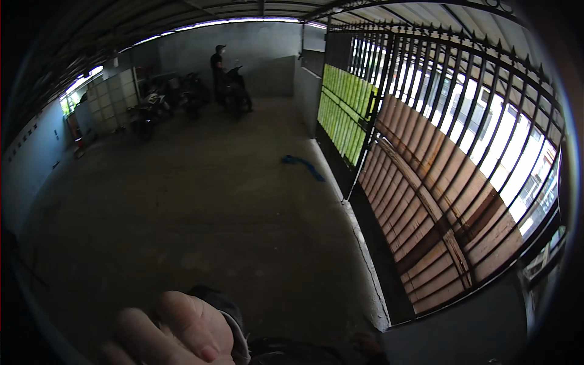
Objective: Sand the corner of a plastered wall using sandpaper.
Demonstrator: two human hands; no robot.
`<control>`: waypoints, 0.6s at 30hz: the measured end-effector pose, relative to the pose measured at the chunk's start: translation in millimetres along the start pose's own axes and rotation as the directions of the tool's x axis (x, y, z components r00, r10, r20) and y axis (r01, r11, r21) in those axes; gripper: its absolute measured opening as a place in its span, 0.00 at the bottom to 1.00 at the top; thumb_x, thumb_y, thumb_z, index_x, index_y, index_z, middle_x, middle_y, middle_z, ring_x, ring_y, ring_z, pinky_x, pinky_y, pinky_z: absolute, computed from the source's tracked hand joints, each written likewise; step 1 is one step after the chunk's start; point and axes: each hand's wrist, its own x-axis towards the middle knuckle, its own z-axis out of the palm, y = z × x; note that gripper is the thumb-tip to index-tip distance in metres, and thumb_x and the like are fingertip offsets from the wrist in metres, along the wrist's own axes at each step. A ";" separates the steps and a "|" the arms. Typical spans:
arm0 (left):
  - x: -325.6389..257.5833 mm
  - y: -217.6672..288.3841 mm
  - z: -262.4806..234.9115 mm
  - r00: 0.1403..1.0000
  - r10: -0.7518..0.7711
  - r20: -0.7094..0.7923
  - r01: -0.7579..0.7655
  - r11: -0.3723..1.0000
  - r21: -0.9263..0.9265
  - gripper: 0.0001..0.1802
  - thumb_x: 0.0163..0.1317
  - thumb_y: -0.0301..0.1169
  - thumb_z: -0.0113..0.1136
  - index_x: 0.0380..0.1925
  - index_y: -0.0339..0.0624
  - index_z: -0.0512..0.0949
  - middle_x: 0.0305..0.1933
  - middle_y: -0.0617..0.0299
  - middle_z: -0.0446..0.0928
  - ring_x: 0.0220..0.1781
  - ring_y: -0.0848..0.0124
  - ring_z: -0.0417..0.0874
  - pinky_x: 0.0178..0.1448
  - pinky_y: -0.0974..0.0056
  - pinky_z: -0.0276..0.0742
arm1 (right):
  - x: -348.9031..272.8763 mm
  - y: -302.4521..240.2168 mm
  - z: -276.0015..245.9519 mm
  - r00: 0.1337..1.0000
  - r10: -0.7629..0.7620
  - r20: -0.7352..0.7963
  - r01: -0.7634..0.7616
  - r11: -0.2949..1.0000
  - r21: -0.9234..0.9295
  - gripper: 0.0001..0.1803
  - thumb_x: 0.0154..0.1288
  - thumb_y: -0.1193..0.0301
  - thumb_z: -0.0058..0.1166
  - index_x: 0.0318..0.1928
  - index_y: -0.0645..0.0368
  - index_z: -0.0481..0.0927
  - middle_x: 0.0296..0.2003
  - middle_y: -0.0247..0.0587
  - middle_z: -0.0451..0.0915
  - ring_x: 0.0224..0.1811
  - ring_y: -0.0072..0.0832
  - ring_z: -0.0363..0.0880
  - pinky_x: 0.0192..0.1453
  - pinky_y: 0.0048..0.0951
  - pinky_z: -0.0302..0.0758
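My left hand [176, 331] is large and close at the lower edge, left of the middle. Its fingers are curled in, and a dark sleeve with a pale cuff [239, 334] shows beside it. Whatever those fingers may hold is hidden below the picture's edge. Low on the right, a dim shape that looks like my right hand [367, 344] hangs near the base of the gate wall. It is too dark to make out its fingers. Dark clothing [292, 351] lies between the two hands.
A barred metal gate [450, 158] with brown and green panels runs along the right. A blue cloth-like strip [303, 165] lies on the concrete floor [182, 213]. At the back a person [216, 66] stands beside a motorcycle [236, 94]; several more motorcycles [155, 106] are parked left.
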 end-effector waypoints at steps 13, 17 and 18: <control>-68.2 -137.4 109.2 0.894 -0.439 0.094 0.407 0.880 0.244 0.12 0.59 0.21 0.57 0.44 0.36 0.77 0.41 0.59 0.78 0.44 0.69 0.78 0.44 0.62 0.76 | 19.2 3.3 -86.2 0.997 0.061 0.037 -0.071 0.827 0.558 0.05 0.60 0.75 0.55 0.38 0.60 0.80 0.39 0.31 0.78 0.38 0.23 0.77 0.43 0.27 0.77; -273.0 -222.8 106.5 0.186 -0.982 0.033 0.978 0.189 0.091 0.18 0.66 0.36 0.60 0.51 0.37 0.76 0.47 0.59 0.79 0.48 0.73 0.78 0.55 0.65 0.74 | 9.5 -20.4 -126.3 0.879 0.241 0.412 -0.433 0.039 0.900 0.06 0.66 0.70 0.55 0.40 0.58 0.80 0.39 0.31 0.79 0.40 0.23 0.78 0.45 0.31 0.77; -318.4 -220.7 109.0 0.101 -0.995 0.010 0.960 0.100 0.262 0.18 0.67 0.38 0.59 0.51 0.38 0.77 0.49 0.60 0.80 0.50 0.73 0.78 0.56 0.65 0.74 | 17.3 -13.1 -126.6 0.881 0.244 0.405 -0.425 0.032 0.905 0.06 0.66 0.70 0.55 0.40 0.58 0.80 0.39 0.31 0.79 0.40 0.23 0.78 0.45 0.31 0.77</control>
